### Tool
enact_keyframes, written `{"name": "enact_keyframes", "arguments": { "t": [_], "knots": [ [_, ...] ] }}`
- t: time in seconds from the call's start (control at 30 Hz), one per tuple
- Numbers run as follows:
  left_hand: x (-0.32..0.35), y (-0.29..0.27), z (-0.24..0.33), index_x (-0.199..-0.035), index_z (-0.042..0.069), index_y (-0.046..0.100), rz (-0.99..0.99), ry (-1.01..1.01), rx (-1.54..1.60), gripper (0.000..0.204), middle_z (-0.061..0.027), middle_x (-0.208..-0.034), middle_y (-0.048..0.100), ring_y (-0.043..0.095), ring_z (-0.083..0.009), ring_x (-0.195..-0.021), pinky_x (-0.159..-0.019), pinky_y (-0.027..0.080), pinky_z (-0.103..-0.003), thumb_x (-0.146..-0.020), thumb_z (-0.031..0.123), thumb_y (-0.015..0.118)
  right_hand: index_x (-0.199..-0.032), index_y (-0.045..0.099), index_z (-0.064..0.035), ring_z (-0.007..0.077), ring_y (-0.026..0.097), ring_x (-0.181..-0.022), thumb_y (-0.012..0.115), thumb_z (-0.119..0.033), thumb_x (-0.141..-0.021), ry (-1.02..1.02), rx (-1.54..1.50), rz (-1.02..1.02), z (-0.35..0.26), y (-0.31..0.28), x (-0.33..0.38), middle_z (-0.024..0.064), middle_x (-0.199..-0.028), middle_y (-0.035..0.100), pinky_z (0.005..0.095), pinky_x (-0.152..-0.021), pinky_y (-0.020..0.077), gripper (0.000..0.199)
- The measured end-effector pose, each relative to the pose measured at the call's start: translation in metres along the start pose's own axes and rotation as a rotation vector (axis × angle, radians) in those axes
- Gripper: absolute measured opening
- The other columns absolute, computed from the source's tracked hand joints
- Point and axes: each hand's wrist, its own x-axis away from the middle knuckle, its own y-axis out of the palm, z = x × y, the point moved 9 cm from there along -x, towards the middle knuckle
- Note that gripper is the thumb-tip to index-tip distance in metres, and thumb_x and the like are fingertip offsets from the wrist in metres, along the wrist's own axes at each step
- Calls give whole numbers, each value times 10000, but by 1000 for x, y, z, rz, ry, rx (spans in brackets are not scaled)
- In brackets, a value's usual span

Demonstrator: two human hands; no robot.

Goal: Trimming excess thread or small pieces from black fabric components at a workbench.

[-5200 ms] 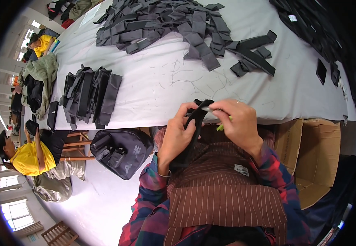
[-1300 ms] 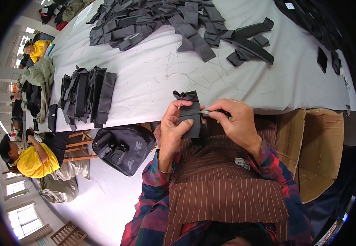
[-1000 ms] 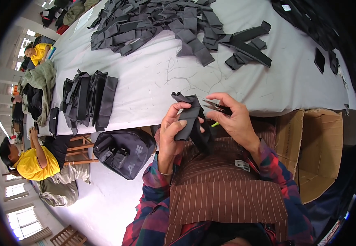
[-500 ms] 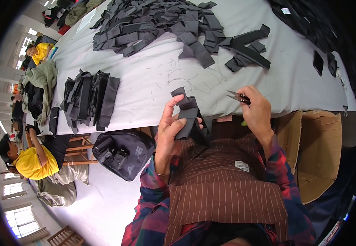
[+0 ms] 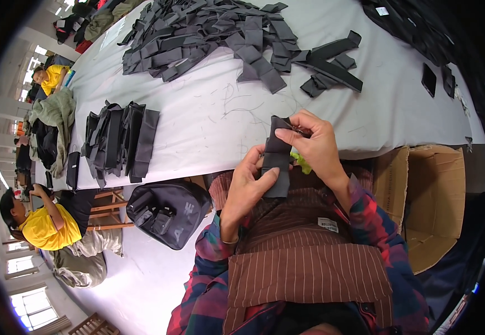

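A dark grey fabric strip (image 5: pixel 276 159) is stretched upright between my hands at the near table edge. My left hand (image 5: pixel 245 187) grips its lower part, thumb across the front. At the top end, my right hand (image 5: pixel 319 146) pinches the strip between thumb and fingers. Thread snips (image 5: pixel 305 133) stay tucked in the right hand, mostly hidden by the fingers. Beyond, a large heap of similar strips (image 5: pixel 198 44) covers the far table, with a few loose strips (image 5: pixel 334 66) lying crossed to its right. A neat row of strips (image 5: pixel 121 144) stands on the left.
Loose threads (image 5: pixel 237 106) lie on the white-covered table (image 5: pixel 198 111). An open cardboard box (image 5: pixel 435 206) is at my right, below the table edge. A dark bag (image 5: pixel 167 215) sits lower left. A phone (image 5: pixel 429 80) lies far right. Two people in yellow (image 5: pixel 50 229) are at the left.
My right hand has come left and now pinches the top of the strip, its snips folded into the palm. The strip has moved right and been straightened out.
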Motion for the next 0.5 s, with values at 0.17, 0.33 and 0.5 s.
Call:
{"name": "enact_keyframes", "arguments": {
  "t": [0.17, 0.33, 0.5],
  "knots": [
    [-3, -14, -4, -1088, -16, 572, 91, 3, 42, 191, -13, -836, 667, 576, -31, -704, -615, 466, -172, -954, 119, 564, -830, 630, 14, 65, 473, -662, 706, -34, -799, 79, -112, -40, -1, 3, 8, -2, -736, 517, 218, -596, 380, 95],
    [-3, -25, 5, -1014, -27, 613, 189, 127, 122, 173, -1, -827, 656, 552, -19, -680, -593, 440, -159, -967, 129, 554, -900, 690, -91, 194, 537, -578, 684, 22, -670, -394, 287, -106, -29, 14, 33, 48, -689, 507, 298, -521, 424, 256],
    [-2, -26, 5, -1021, -35, 629, 206, 94, 166, 167, -13, -850, 657, 559, -36, -701, -628, 442, -168, -952, 91, 545, -925, 706, -149, 229, 578, -608, 681, 5, -640, -343, 403, -94, -19, 18, 36, 34, -694, 530, 333, -532, 449, 325]
  ]
}}
